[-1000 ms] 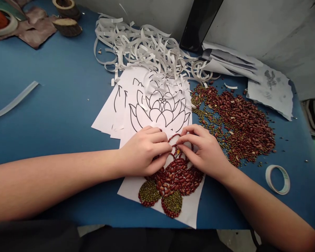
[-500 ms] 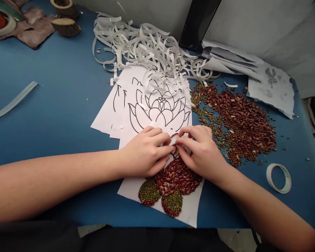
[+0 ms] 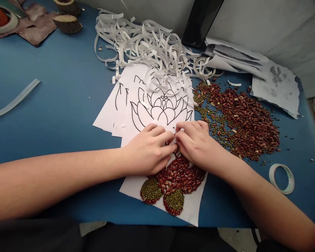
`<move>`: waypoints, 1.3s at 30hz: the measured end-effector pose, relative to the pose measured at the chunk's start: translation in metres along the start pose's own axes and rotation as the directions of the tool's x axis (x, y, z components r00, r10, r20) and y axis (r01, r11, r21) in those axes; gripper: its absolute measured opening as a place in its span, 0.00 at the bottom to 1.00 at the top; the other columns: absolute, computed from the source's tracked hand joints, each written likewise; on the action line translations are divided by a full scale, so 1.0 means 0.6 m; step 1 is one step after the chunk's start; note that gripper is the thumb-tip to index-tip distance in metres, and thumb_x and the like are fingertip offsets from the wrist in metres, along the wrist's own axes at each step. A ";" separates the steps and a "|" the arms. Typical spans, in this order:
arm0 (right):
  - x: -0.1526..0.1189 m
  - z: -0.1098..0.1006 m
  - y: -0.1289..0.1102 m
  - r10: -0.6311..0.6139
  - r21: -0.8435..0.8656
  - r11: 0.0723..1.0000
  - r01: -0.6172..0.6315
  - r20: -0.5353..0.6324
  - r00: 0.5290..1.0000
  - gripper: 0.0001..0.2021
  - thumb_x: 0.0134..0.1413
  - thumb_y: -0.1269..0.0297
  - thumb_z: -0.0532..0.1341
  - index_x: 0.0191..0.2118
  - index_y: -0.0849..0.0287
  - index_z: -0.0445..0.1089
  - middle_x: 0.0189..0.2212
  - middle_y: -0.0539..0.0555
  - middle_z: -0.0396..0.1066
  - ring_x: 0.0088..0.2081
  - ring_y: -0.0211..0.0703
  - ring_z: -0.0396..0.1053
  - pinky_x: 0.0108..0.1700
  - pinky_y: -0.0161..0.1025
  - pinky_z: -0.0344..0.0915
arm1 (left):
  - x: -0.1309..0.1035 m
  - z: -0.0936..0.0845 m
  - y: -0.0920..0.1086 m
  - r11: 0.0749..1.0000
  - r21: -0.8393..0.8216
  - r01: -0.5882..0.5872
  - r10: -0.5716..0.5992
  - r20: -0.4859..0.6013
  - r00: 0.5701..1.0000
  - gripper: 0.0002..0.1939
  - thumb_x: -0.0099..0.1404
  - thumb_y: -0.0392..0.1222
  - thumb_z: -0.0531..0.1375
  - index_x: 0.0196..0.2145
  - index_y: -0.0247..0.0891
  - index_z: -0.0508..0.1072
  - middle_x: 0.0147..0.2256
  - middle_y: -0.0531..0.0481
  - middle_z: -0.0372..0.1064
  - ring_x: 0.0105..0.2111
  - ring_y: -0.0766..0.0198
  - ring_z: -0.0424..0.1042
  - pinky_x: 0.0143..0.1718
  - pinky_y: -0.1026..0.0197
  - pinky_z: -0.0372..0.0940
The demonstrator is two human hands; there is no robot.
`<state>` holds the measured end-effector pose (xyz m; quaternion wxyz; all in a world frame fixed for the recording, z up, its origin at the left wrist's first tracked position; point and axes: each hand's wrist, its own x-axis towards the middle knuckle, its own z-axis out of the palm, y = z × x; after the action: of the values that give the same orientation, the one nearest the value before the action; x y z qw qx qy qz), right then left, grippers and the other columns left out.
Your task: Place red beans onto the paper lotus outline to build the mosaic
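Note:
On a sheet of white paper (image 3: 191, 206) lies a picture made of red beans (image 3: 185, 175) with two round patches of green mung beans (image 3: 151, 190), edged in red. My left hand (image 3: 152, 148) rests on the sheet at the left of the picture's upper part, its fingers bent and a little apart. From the other side my right hand (image 3: 195, 141) meets it, thumb and fingers drawn together over the top of the bean work. Whatever those fingertips pinch is too small or hidden to make out. Both hands cover part of the picture.
Behind the hands, line-drawn flower sheets (image 3: 160, 112) lie under curled paper strips (image 3: 147, 45). Loose red and green beans (image 3: 252, 122) spread at right, near a tape roll (image 3: 281, 178) and folded papers (image 3: 275, 87). A pale strip (image 3: 14, 99) and wood pieces (image 3: 67, 24) lie left.
My right hand's fingers have closed in and shifted slightly over the top of the bean picture. My left hand stays nearly in place. The whole view has shifted slightly.

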<state>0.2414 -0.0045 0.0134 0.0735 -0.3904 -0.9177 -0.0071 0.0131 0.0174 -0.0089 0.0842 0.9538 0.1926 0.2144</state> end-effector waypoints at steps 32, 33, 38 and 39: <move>-0.007 -0.025 0.008 -0.042 0.129 0.990 0.050 -0.066 0.997 0.10 0.67 0.72 0.59 0.35 0.59 0.76 0.45 0.59 0.77 0.45 0.49 0.69 0.50 0.51 0.60 | -0.003 0.000 -0.002 0.999 -0.052 -0.010 0.007 -0.054 0.999 0.09 0.71 0.37 0.56 0.42 0.36 0.76 0.40 0.44 0.73 0.38 0.55 0.67 0.44 0.51 0.64; -0.006 -0.025 0.007 -0.046 0.123 0.991 0.054 -0.071 0.996 0.10 0.67 0.73 0.59 0.35 0.59 0.76 0.45 0.59 0.78 0.45 0.49 0.69 0.50 0.51 0.59 | -0.003 0.000 -0.002 0.999 -0.052 -0.010 0.007 -0.051 0.999 0.09 0.71 0.37 0.56 0.42 0.36 0.76 0.40 0.44 0.73 0.38 0.55 0.67 0.44 0.51 0.64; -0.009 -0.029 -0.022 -0.006 0.067 0.998 0.011 -0.066 0.998 0.11 0.65 0.75 0.58 0.34 0.59 0.76 0.50 0.60 0.78 0.48 0.52 0.69 0.52 0.55 0.56 | -0.002 -0.001 -0.002 0.998 -0.061 -0.013 0.010 -0.053 0.999 0.07 0.71 0.37 0.57 0.41 0.36 0.76 0.41 0.44 0.73 0.39 0.55 0.67 0.44 0.51 0.64; -0.011 -0.029 -0.032 0.030 0.053 0.998 -0.026 -0.068 0.997 0.11 0.64 0.75 0.58 0.34 0.59 0.76 0.52 0.61 0.78 0.49 0.53 0.69 0.52 0.56 0.56 | -0.002 -0.001 -0.002 0.998 -0.063 -0.015 0.012 -0.054 0.998 0.07 0.71 0.37 0.57 0.41 0.36 0.76 0.41 0.44 0.73 0.39 0.55 0.67 0.44 0.51 0.64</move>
<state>0.2343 -0.0238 0.0304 0.1154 -0.4008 -0.9088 0.0045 0.0115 0.0178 -0.0088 0.1079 0.9459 0.1814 0.2464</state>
